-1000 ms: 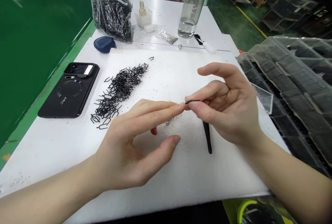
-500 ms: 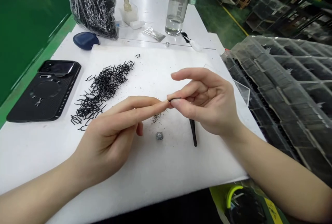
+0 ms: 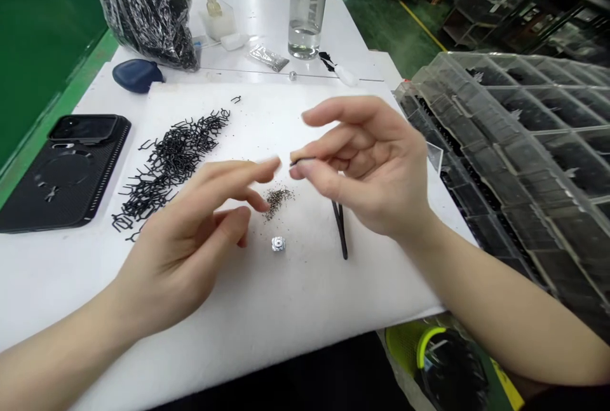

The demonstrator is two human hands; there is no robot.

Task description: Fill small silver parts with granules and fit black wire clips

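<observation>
Right hand (image 3: 366, 166) pinches a black wire clip (image 3: 298, 161) between thumb and forefinger; left hand (image 3: 190, 227) is open, apart, near black grit (image 3: 276, 200). Tweezers (image 3: 340, 230) lie on the white sheet (image 3: 276, 119), right of the grit

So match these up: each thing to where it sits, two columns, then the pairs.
Things:
1 tweezers
2 phone
3 bottle
4 clip pile

Places:
A on the table, left of the sheet
B on the sheet, beside the left hand
C on the sheet, partly under the right hand
D upright, beyond the sheet

Pairs: 1-C, 2-A, 3-D, 4-B
</observation>
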